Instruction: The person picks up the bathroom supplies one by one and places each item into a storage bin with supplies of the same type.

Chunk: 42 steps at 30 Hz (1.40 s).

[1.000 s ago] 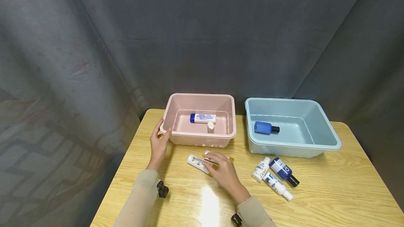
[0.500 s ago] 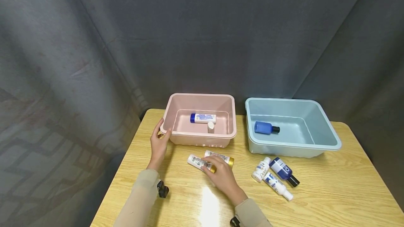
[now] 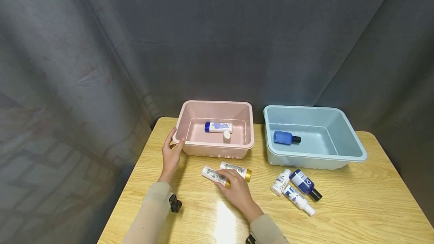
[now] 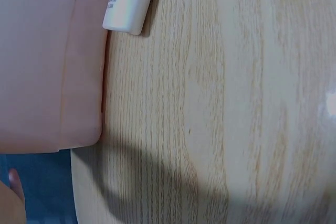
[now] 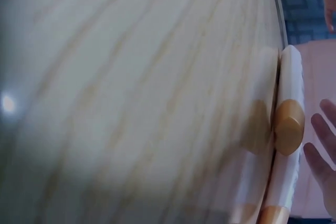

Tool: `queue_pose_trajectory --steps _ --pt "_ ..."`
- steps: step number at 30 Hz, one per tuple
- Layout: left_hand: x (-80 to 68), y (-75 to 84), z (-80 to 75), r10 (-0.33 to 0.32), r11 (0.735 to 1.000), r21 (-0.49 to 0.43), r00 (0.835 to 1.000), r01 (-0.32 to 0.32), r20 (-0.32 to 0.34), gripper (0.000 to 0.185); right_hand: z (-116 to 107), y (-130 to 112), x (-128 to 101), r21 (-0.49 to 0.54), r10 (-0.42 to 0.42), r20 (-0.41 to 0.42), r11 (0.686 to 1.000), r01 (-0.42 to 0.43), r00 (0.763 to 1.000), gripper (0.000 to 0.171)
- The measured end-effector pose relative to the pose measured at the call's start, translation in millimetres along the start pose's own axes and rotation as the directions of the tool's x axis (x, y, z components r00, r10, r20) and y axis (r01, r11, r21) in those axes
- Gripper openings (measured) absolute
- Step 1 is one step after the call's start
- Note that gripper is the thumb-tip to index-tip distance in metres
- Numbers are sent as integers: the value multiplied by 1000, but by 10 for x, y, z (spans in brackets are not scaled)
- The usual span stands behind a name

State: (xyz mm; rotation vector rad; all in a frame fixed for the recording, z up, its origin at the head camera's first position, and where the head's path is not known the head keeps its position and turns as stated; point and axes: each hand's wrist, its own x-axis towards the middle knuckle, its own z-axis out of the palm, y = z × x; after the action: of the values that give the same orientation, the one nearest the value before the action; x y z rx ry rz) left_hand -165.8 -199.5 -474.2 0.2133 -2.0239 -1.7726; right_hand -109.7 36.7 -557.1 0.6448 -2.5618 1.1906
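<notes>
Two white tubes with gold caps lie in front of the pink bin (image 3: 213, 150): a near tube (image 3: 211, 174) and a far tube (image 3: 234, 168). My right hand (image 3: 235, 191) is over the capped end of the near tube, thumb and fingers to either side. In the right wrist view its fingers (image 5: 321, 129) are spread beside the tubes, a gold cap (image 5: 289, 129) uncovered. My left hand (image 3: 171, 159) rests against the pink bin's front left corner, thumb on the front and fingers along the side. Inside that bin are a blue-capped tube (image 3: 219, 127) and a white bottle (image 3: 226, 137).
On the right stands a light blue bin (image 3: 315, 157) with a blue bottle (image 3: 284, 137) lying in it. In front of it lie a white bottle (image 3: 280, 183), a dark blue bottle (image 3: 301, 180) and a white-capped tube (image 3: 296, 197). A grey curtain (image 3: 217, 40) hangs behind the table.
My right hand has drawn slightly back toward me and left, from over both tubes to the near tube's capped end, uncovering the far tube. My left hand has stayed at the pink bin's corner.
</notes>
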Motion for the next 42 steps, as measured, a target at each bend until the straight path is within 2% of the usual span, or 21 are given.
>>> queue_pose_trajectory --steps 12,20,35,37,42 --pt "-7 -11 -4 3 1000 10 1000 -3 5 53 62 23 -13 -28 64 33 998 -63 997 40" --pt "-10 -2 -4 -5 1000 7 1000 5 8 53 70 10 -12 -42 82 33 996 -80 996 39" --pt "-4 2 -1 -6 1000 2 1000 6 6 53 113 -16 31 -107 126 96 988 -115 987 42" --pt "4 -13 0 -7 1000 5 1000 7 7 54 118 -16 25 -109 130 101 987 -119 986 43" --pt "84 -243 -3 -15 1000 1 1000 15 1 55 120 -30 33 -96 137 113 987 -127 984 47"
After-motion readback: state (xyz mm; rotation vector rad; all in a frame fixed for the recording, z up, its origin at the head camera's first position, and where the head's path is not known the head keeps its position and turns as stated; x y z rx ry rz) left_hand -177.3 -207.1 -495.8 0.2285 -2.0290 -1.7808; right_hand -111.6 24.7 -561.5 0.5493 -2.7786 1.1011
